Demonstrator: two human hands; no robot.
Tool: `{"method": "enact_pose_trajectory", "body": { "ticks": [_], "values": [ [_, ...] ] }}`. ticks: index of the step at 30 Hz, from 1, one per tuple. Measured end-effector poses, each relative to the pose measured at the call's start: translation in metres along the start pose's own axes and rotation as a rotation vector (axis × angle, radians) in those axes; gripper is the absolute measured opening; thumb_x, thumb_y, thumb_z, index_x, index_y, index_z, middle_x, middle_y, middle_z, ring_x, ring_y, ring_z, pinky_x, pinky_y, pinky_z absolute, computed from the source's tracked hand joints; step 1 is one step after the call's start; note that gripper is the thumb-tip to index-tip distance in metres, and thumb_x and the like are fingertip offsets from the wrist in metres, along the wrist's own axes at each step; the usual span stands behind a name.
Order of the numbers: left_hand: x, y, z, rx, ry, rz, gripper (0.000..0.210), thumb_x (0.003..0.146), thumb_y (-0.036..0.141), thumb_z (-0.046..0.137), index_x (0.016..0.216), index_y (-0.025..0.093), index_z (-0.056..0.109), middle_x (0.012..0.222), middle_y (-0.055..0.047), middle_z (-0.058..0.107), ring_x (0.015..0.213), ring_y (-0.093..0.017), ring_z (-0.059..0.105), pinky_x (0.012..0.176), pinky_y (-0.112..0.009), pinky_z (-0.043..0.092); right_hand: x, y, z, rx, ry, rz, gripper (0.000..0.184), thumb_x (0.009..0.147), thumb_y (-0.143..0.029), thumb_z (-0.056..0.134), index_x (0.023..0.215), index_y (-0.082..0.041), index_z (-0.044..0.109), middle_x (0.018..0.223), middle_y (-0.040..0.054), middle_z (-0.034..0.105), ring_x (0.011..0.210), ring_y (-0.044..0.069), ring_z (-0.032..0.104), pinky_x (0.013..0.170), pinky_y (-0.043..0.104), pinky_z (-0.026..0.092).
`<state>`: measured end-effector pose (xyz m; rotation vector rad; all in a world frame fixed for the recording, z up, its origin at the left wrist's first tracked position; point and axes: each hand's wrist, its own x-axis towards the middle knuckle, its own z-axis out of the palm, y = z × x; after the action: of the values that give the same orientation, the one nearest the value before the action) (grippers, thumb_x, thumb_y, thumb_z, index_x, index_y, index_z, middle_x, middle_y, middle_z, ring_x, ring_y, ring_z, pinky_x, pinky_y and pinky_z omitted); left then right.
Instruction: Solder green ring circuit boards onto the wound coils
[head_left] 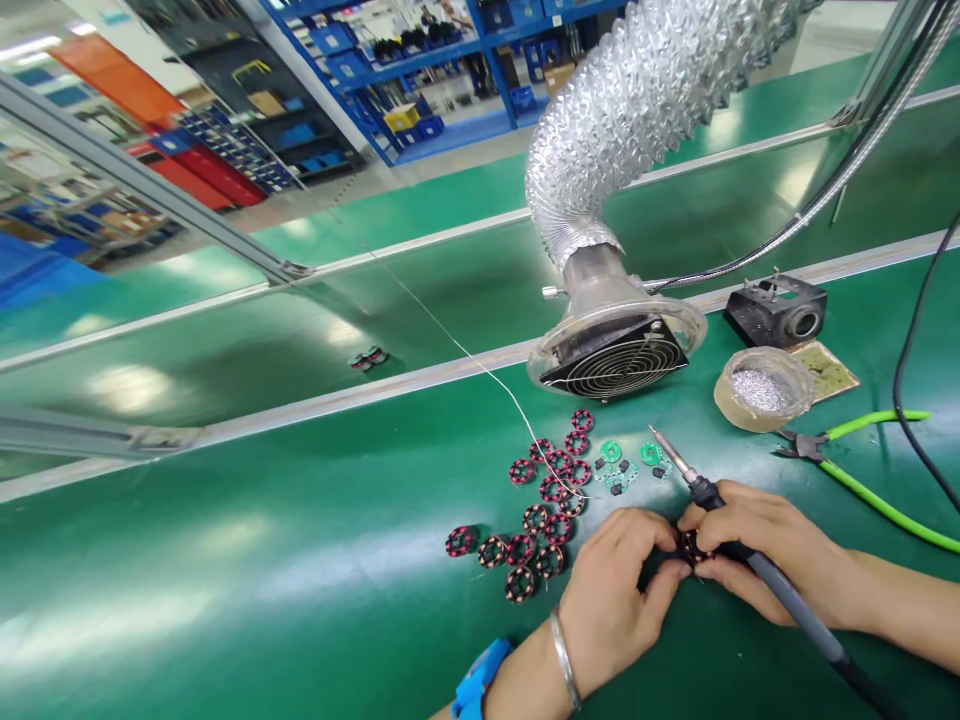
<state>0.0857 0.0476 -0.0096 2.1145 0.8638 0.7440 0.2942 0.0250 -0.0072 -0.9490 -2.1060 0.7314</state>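
Note:
My left hand (619,585), with a silver bangle and a blue band at the wrist, pinches a small motor stator (691,545) with dark and copper-coloured windings. My right hand (780,550) is closed on a soldering iron (705,492), its bare tip pointing up and left, away from the stator. Fingers of that same hand also touch the stator's right side. Most of the stator is hidden by the fingers. Left of my hands, several red-and-black wound stators (520,548) lie on the green table. Small green circuit boards (611,452) and black parts lie just beyond my hands.
A fume extractor hood (619,365) on a silver flexible duct (600,120) hangs over the table. On the right are a bowl of solder bits (763,390), a black iron stand (776,312), a sponge (825,368) and green-handled cutters (862,480). A solder wire (480,365) stretches across from behind.

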Motion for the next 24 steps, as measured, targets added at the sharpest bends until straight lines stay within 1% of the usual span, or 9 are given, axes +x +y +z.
{"method": "enact_pose_trajectory", "body": {
  "ticks": [3, 6, 9, 11, 13, 14, 17, 20, 24],
  "values": [
    [-0.001, -0.001, 0.001, 0.009, 0.01, 0.009, 0.013, 0.083, 0.01, 0.061, 0.085, 0.02, 0.052, 0.084, -0.004, 0.064, 0.079, -0.018, 0.062, 0.072, -0.028, 0.051, -0.002, 0.004, 0.0, 0.106, -0.015, 0.0, 0.014, 0.088, -0.009, 0.055, 0.096, -0.021, 0.051, 0.091, 0.0027, 0.065, 0.077, 0.014, 0.055, 0.072, 0.027, 0.046],
    [0.0, 0.0, 0.0, 0.027, 0.015, 0.04, 0.012, 0.084, 0.01, 0.06, 0.085, 0.02, 0.054, 0.083, -0.003, 0.063, 0.078, -0.017, 0.061, 0.07, -0.027, 0.051, 0.0, 0.005, 0.0, 0.125, -0.056, 0.007, 0.013, 0.09, -0.01, 0.053, 0.094, -0.022, 0.05, 0.088, 0.0013, 0.065, 0.075, 0.014, 0.051, 0.074, 0.028, 0.045],
    [0.002, 0.0, -0.003, 0.04, -0.002, 0.073, 0.011, 0.083, 0.011, 0.059, 0.092, 0.019, 0.058, 0.084, -0.005, 0.061, 0.078, -0.018, 0.059, 0.069, -0.028, 0.051, 0.003, 0.005, -0.001, 0.121, -0.105, 0.066, 0.012, 0.091, -0.011, 0.052, 0.095, -0.023, 0.049, 0.083, 0.0002, 0.063, 0.076, 0.015, 0.047, 0.071, 0.028, 0.043],
    [0.005, 0.001, -0.006, 0.037, -0.036, 0.085, 0.02, 0.081, 0.013, 0.06, 0.101, 0.018, 0.061, 0.086, -0.006, 0.059, 0.078, -0.018, 0.057, 0.068, -0.029, 0.051, 0.003, 0.005, -0.003, 0.114, -0.122, 0.102, 0.016, 0.089, -0.012, 0.054, 0.098, -0.023, 0.048, 0.084, 0.0005, 0.063, 0.078, 0.016, 0.048, 0.07, 0.028, 0.043],
    [0.009, 0.002, -0.008, 0.019, -0.072, 0.094, 0.026, 0.08, 0.016, 0.062, 0.105, 0.018, 0.064, 0.087, -0.007, 0.057, 0.078, -0.019, 0.056, 0.068, -0.03, 0.051, 0.002, 0.005, -0.005, 0.095, -0.101, 0.109, 0.023, 0.085, -0.01, 0.056, 0.102, -0.023, 0.047, 0.092, 0.0024, 0.064, 0.082, 0.017, 0.051, 0.073, 0.03, 0.045],
    [0.011, 0.002, -0.008, 0.006, -0.082, 0.097, 0.024, 0.08, 0.016, 0.062, 0.104, 0.018, 0.066, 0.088, -0.007, 0.057, 0.079, -0.019, 0.056, 0.069, -0.03, 0.051, 0.0, 0.005, -0.006, 0.083, -0.07, 0.099, 0.027, 0.083, -0.008, 0.057, 0.103, -0.023, 0.047, 0.098, 0.004, 0.064, 0.084, 0.017, 0.052, 0.075, 0.031, 0.046],
    [0.014, 0.0, -0.009, -0.053, -0.089, 0.084, 0.011, 0.083, 0.015, 0.062, 0.09, 0.018, 0.07, 0.087, -0.006, 0.058, 0.078, -0.016, 0.058, 0.07, -0.028, 0.051, -0.003, 0.002, -0.006, 0.024, 0.071, 0.009, 0.032, 0.079, -0.004, 0.054, 0.104, -0.022, 0.048, 0.108, 0.0071, 0.065, 0.088, 0.018, 0.057, 0.083, 0.037, 0.046],
    [0.015, -0.003, -0.012, -0.129, -0.063, 0.067, 0.01, 0.086, 0.015, 0.062, 0.081, 0.018, 0.07, 0.083, -0.005, 0.063, 0.076, -0.014, 0.062, 0.07, -0.024, 0.052, -0.004, -0.003, -0.003, -0.059, 0.141, -0.09, 0.029, 0.079, -0.002, 0.054, 0.101, -0.021, 0.05, 0.102, 0.0063, 0.067, 0.085, 0.017, 0.061, 0.085, 0.038, 0.045],
    [0.011, -0.004, -0.02, -0.154, 0.0, 0.072, 0.012, 0.087, 0.015, 0.062, 0.079, 0.019, 0.069, 0.078, -0.004, 0.068, 0.073, -0.013, 0.065, 0.068, -0.022, 0.053, -0.005, -0.007, 0.007, -0.163, 0.102, -0.14, 0.025, 0.084, -0.004, 0.053, 0.102, -0.021, 0.051, 0.091, 0.0026, 0.069, 0.074, 0.014, 0.063, 0.081, 0.034, 0.047]
  ]
}}
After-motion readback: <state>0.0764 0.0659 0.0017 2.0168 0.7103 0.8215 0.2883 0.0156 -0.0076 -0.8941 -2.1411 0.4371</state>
